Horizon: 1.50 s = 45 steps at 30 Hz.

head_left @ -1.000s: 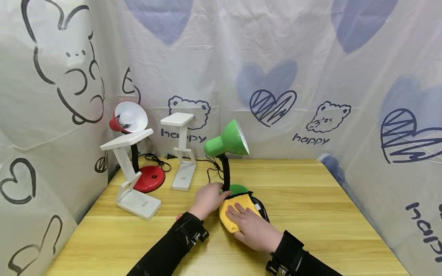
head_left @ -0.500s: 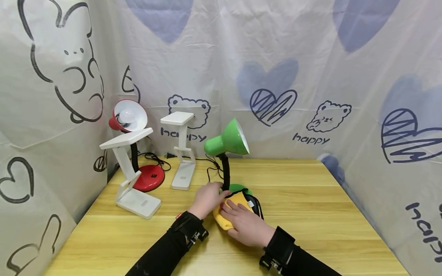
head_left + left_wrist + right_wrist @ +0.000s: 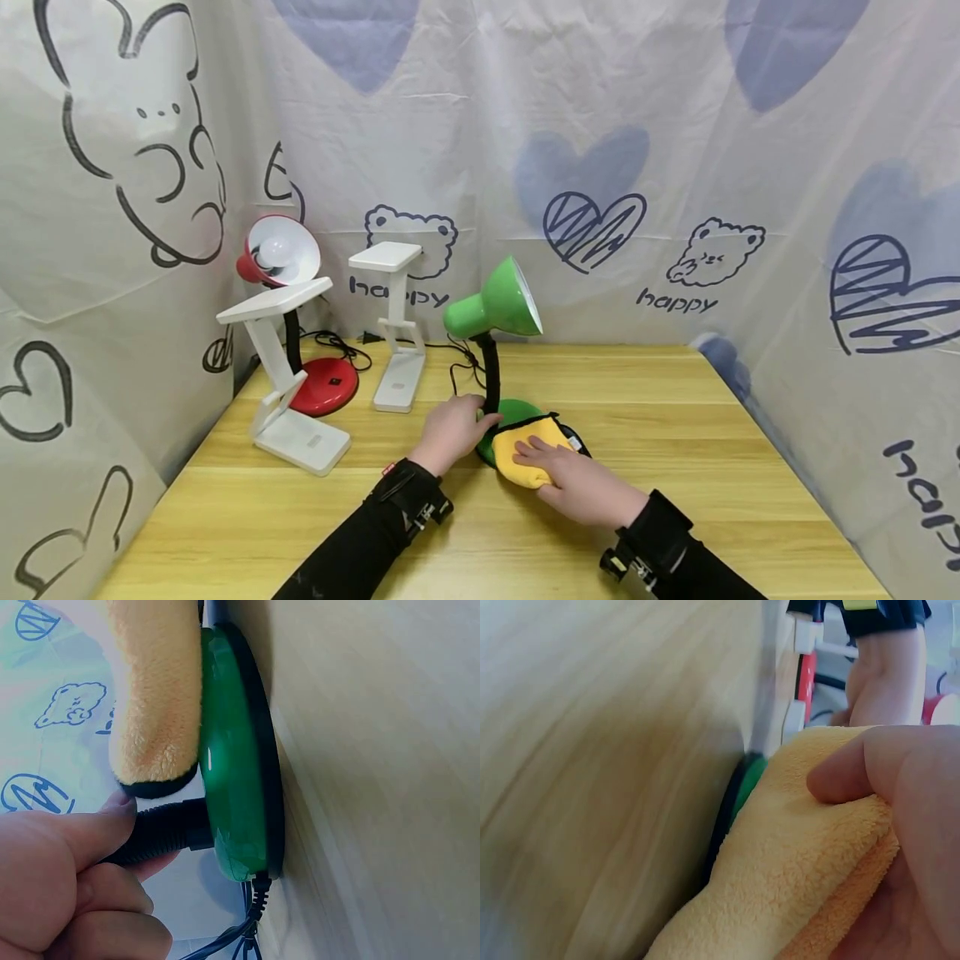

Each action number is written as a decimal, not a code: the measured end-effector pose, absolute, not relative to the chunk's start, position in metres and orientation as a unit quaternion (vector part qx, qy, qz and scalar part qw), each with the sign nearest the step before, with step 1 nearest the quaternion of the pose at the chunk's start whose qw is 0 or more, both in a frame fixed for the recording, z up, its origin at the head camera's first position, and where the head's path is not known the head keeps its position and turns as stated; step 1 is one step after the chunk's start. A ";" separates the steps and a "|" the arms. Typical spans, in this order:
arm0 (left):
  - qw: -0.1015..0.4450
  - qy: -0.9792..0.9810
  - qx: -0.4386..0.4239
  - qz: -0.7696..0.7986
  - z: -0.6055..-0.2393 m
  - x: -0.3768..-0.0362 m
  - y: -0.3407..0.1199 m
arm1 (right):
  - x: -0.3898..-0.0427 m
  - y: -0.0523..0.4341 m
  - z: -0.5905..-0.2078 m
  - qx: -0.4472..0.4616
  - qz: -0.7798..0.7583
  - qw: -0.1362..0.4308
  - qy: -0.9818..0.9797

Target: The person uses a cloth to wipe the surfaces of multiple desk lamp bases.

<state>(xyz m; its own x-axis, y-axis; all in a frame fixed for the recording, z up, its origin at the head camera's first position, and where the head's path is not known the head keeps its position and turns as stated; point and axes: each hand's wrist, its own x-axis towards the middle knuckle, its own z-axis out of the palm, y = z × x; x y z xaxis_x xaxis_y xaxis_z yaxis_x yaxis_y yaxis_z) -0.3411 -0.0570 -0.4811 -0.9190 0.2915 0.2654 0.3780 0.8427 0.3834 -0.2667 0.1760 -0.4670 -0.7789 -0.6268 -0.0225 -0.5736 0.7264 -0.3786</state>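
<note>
A green desk lamp (image 3: 508, 300) with a black flexible neck stands at the table's middle. My left hand (image 3: 448, 437) grips the neck low down, the thumb and fingers round its ribbed part (image 3: 161, 832). On the lamp's round green base (image 3: 236, 765) lies a fluffy yellow cloth (image 3: 517, 467) with black edging and a small white tag. My right hand (image 3: 588, 487) lies on this cloth with its fingers spread, pressing it onto the right side of the base. In the right wrist view the thumb (image 3: 847, 772) dents the cloth, which hides much of the base.
At left stand a white folding lamp (image 3: 300, 443) and a red lamp (image 3: 330, 385) behind it. A second white lamp (image 3: 397, 383) is further back. Black cords (image 3: 467, 360) lie behind the green lamp. Printed curtains (image 3: 600, 83) border the wooden table (image 3: 675, 433).
My right hand first slid the cloth left toward the neck, then back to the right, baring the left part of the green base. The left hand keeps its grip in place.
</note>
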 end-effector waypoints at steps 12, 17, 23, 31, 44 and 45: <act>0.099 -0.953 -0.178 -0.224 -0.480 -0.341 -0.057 | -0.305 0.182 -0.477 -0.257 -0.190 0.027 0.947; 0.097 -0.953 -0.180 -0.224 -0.480 -0.340 -0.057 | -0.328 0.170 -0.477 -0.237 -0.196 0.045 0.951; 0.099 -0.954 -0.178 -0.221 -0.481 -0.341 -0.057 | -0.353 0.159 -0.480 -0.237 -0.226 0.052 0.943; 0.093 -0.955 -0.169 -0.226 -0.479 -0.341 -0.056 | -0.363 0.154 -0.487 -0.250 -0.254 0.058 0.933; 0.088 -0.956 -0.159 -0.230 -0.480 -0.341 -0.056 | -0.324 0.160 -0.486 -0.304 -0.208 0.035 0.929; 0.089 -0.956 -0.158 -0.230 -0.480 -0.341 -0.056 | -0.320 0.160 -0.485 -0.306 -0.207 0.036 0.929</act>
